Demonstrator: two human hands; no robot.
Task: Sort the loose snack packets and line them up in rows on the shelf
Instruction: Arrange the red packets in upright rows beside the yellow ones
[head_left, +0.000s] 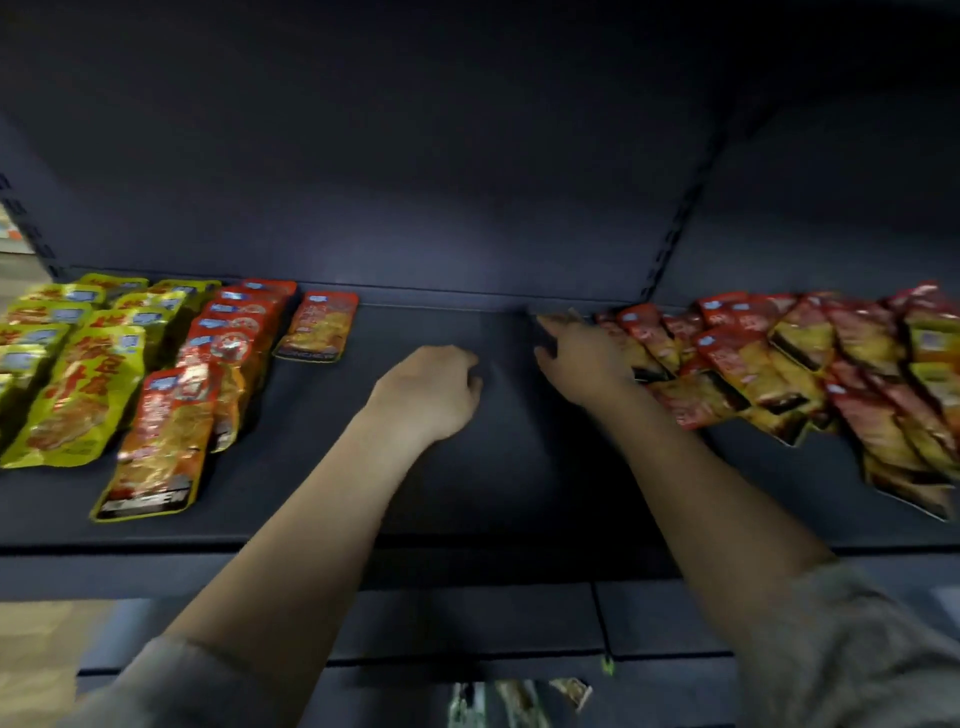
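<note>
Left hand (431, 387): over the bare middle of the shelf (467, 467), fingers curled under, holding nothing visible; whether it touches the shelf cannot be told.
Right hand (582, 358): reaching to the left edge of the loose pile (810, 374), fingers extended toward the back of the shelf, palm side against the nearest red packets; motion blur hides whether any packet is pinched.
Loose pile: red and red-yellow packets heaped on the right part of the shelf, overlapping at mixed angles, running off the right edge of view.
Yellow rows (67, 353): yellow-green packets at the far left, lying flat and overlapping front to back in at least two columns.
Red row (228, 338): red packets just right of the yellow rows, overlapped in one column from the back wall forward.
Front red packet (156, 447): largest in view, lying flat near the shelf's front edge, tilted slightly, at the foot of the red row.
Single packet (318, 325): red-orange, lying alone near the back, just right of the red row, apart from both hands.
Sleeves (857, 649): grey, ending near the elbows; forearms bare.
Lower shelf (519, 701): a few packets visible at the bottom edge, too blurred to identify.
</note>
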